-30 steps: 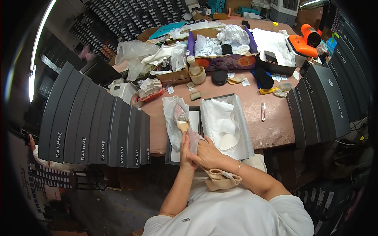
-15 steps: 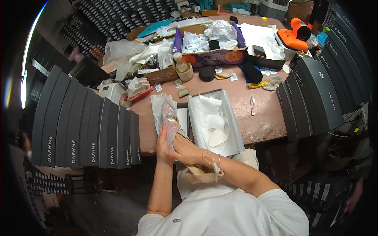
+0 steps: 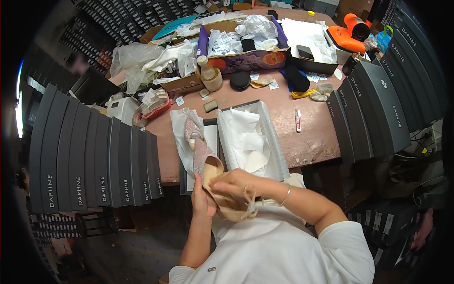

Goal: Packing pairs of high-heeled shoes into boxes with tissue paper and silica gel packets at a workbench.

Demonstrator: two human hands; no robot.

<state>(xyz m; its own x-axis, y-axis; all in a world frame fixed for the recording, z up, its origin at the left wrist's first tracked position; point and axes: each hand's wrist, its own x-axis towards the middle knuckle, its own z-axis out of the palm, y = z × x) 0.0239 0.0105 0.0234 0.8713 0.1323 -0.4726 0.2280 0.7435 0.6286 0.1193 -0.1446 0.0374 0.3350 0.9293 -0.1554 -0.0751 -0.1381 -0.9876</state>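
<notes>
My left hand [image 3: 203, 199] is closed around the side of a glittery pink pointed shoe [image 3: 206, 154] with a beige insole. Its toe points away from me, and a strap hangs at the heel near my shirt. Over the insole, my right hand [image 3: 236, 183] has its fingers bent together, slightly blurred; what they pinch, if anything, is hidden. Beyond the held shoe lies a matching glittery shoe [image 3: 192, 127] on white tissue paper [image 3: 178, 132]. To the right, an open shoebox [image 3: 274, 142] contains white paper and a rounded white pad [image 3: 256, 162].
Stacks of dark shoeboxes flank me at left [image 3: 90, 156] and right [image 3: 378, 109]. Small snips [image 3: 298, 120] lie on the pink table [image 3: 312, 142]. Farther back stand a purple carton [image 3: 250, 60] of crumpled paper, a bottle [image 3: 202, 64], a black round tin [image 3: 240, 81] and an orange device [image 3: 344, 40].
The held shoe has turned so its insole faces up, and has come nearer me, uncovering more of the other shoe. My right hand has shifted onto the insole. The view has shifted slightly.
</notes>
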